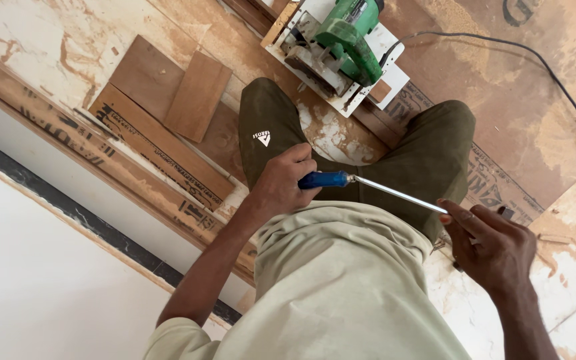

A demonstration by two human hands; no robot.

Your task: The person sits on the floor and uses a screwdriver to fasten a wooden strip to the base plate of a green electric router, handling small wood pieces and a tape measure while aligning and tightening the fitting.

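My left hand (pixel 280 185) is closed around the blue handle of a screwdriver (pixel 325 179), held over my lap. Its long metal shaft (pixel 398 195) points to the right. My right hand (pixel 491 247) meets the shaft's tip with thumb and fingers pinched there, and a small dark piece shows at the fingertips. I cannot tell what that piece is. Below both hands are my dark olive trousers (pixel 428 150) and pale green shirt (pixel 341 287).
A green circular saw (pixel 341 40) on a white base sits on the floor ahead of my knees, its black cable (pixel 541 63) trailing right. Brown wood offcuts (pixel 168 90) lie to the left on printed board sheets (pixel 161 160). A white wall (pixel 35 267) runs along the left.
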